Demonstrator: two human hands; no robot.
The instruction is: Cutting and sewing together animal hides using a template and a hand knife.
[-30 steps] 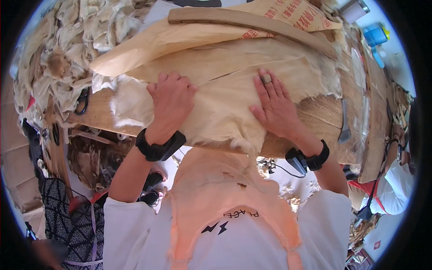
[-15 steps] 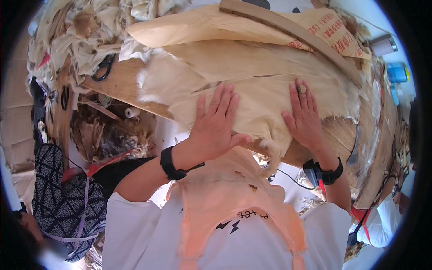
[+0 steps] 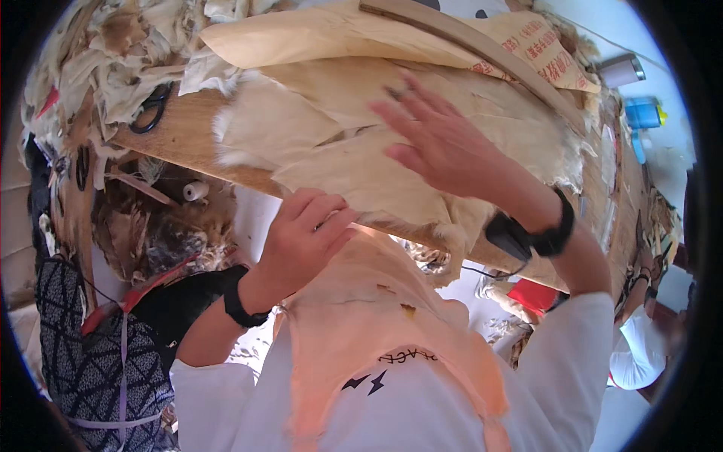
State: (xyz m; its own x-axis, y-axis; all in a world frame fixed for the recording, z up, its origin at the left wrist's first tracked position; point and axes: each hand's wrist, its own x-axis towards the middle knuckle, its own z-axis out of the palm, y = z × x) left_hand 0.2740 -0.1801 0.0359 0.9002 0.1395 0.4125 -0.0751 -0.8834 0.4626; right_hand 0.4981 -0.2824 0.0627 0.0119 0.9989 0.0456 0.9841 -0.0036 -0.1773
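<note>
Head view, looking down at a wooden table (image 3: 177, 135) whose near edge runs diagonally across the frame — everything below is placed against that table. On its top lies a stack of cream fibrous sheets (image 3: 392, 143), ragged at the edges, the lower part draping over the table's near edge toward the person's chest. Right hand (image 3: 444, 143) is above the sheets on the table top, fingers spread and open, palm down; blurred, so cannot tell whether it touches the sheet or hovers just over it. Left hand (image 3: 305, 233) is at the table's near edge, fingers curled shut on the hanging edge of the sheets where they come off the table. Both wrists carry black bands. Hands are apart, left below the table edge, right over the top. A long wooden strip (image 3: 482, 49) lies across the far part of the table on a tan paper sheet. Black scissors (image 3: 154, 105) sit at the left end of the table top, beside a heap of pale scraps (image 3: 113, 60). A small white thread spool (image 3: 196, 190) shows just under the table's left part — a dark patterned bag (image 3: 83, 346) is below that, near the left elbow.
</note>
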